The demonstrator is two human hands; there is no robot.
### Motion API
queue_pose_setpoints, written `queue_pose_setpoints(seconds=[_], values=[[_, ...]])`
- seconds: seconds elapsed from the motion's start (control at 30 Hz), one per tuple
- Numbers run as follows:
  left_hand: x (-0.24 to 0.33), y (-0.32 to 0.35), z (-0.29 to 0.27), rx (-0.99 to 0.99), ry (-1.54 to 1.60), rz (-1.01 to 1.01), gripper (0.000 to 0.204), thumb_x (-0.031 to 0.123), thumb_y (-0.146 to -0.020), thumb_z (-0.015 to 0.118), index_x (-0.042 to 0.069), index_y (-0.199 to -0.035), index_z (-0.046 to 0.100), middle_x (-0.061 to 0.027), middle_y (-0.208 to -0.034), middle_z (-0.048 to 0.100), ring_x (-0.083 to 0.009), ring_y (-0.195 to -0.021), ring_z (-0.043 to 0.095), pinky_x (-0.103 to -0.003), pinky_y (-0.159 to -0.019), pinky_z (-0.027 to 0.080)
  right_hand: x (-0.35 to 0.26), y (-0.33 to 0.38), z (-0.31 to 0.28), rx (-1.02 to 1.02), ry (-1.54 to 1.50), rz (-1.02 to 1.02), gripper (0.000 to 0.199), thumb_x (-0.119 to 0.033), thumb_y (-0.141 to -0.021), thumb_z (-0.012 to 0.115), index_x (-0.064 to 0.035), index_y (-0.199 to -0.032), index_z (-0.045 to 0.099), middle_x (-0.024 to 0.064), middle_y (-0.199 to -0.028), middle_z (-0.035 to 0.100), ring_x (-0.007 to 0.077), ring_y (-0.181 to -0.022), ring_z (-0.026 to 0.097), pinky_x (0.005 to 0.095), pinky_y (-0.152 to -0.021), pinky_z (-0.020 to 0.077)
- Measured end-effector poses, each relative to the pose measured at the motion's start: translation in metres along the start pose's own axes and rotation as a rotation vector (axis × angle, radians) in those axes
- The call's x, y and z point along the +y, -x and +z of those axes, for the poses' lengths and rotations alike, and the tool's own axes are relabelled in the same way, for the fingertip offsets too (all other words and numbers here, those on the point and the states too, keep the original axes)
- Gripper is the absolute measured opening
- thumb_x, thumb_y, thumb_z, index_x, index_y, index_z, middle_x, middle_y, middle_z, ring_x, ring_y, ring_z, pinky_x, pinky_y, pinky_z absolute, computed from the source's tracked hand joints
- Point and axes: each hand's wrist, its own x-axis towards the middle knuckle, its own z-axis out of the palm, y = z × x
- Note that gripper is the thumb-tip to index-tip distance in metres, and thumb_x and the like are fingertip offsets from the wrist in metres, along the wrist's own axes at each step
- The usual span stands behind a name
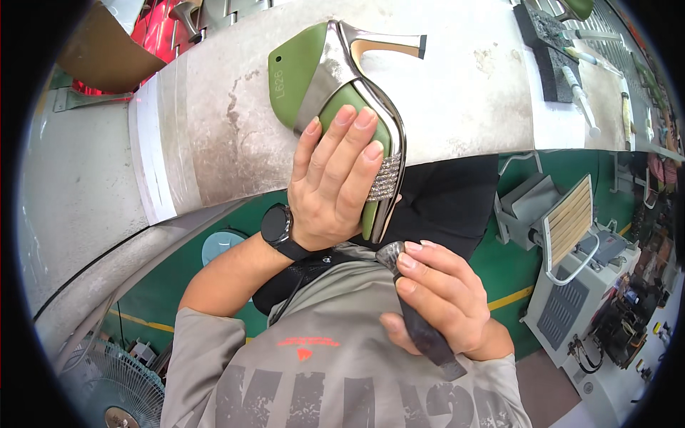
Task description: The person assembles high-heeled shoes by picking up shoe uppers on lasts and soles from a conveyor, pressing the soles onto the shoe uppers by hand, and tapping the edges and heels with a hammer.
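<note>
Pump (332,68) in shiny pewter, head view, mounted on a green shoe last (300,60) and right under the person's left hand (332,185). That hand is wrapped over the front half: fingers flat on the green part, and what looks like the thumb tip peeking out on the other side. Slim heel (399,43) sits beyond the fingertips and points off to the right; sparkly rhinestone band (385,178) is right beside the fingers. Toe pokes past the edge of the worn pale workbench (464,93), toward the person's body.

Right hand (449,299) has a dark hammer-like tool (424,324) pinched between fingers and thumb, rounded head up near the toe. Can't tell if they're touching tbh.

Black watch (276,225) on the left wrist, just behind that grip. Well off to the right of both hands: dark foam block (546,57) on the bench, grey-white machine (571,285) lower down. Fan (114,385) is way out left.
</note>
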Motion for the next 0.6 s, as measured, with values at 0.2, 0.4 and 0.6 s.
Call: queue_pose_setpoints(seconds=[0.2,0.4,0.6], values=[[0.003,-0.002,-0.002,-0.018,-0.013,-0.014,0.08,0.047,-0.099,0.07,0.002,-0.155,0.034,-0.0296,-0.153,0.05,-0.046,-0.143,0.05,-0.058,-0.122,0.031,0.003,-0.012,0.006,0.029,0.074,-0.057,0.039,-0.017,-0.075,0.087,-0.0003,-0.107,0.072,0.0193,-0.111,0.076,0.0368,-0.103,0.074,0.0484,-0.087,0.0634],[0.004,0.0,0.0,-0.005,-0.001,-0.028,0.077,0.047,-0.099,0.07,0.002,-0.153,0.036,-0.0292,-0.151,0.051,-0.0466,-0.142,0.051,-0.059,-0.121,0.032,0.007,-0.022,0.004,0.022,0.051,0.012,0.038,-0.012,-0.075,0.086,0.0038,-0.106,0.071,0.0217,-0.111,0.075,0.039,-0.101,0.074,0.0453,-0.084,0.0646],[0.002,0.002,0.003,-0.003,-0.006,-0.008,0.079,0.048,-0.099,0.071,0.0,-0.152,0.036,-0.0296,-0.151,0.05,-0.0459,-0.141,0.05,-0.06,-0.121,0.033,0.017,-0.037,-0.001,0.056,0.024,0.068,0.038,-0.006,-0.073,0.085,0.0061,-0.106,0.071,0.023,-0.11,0.074,0.0397,-0.099,0.073,0.0435,-0.084,0.0659]])
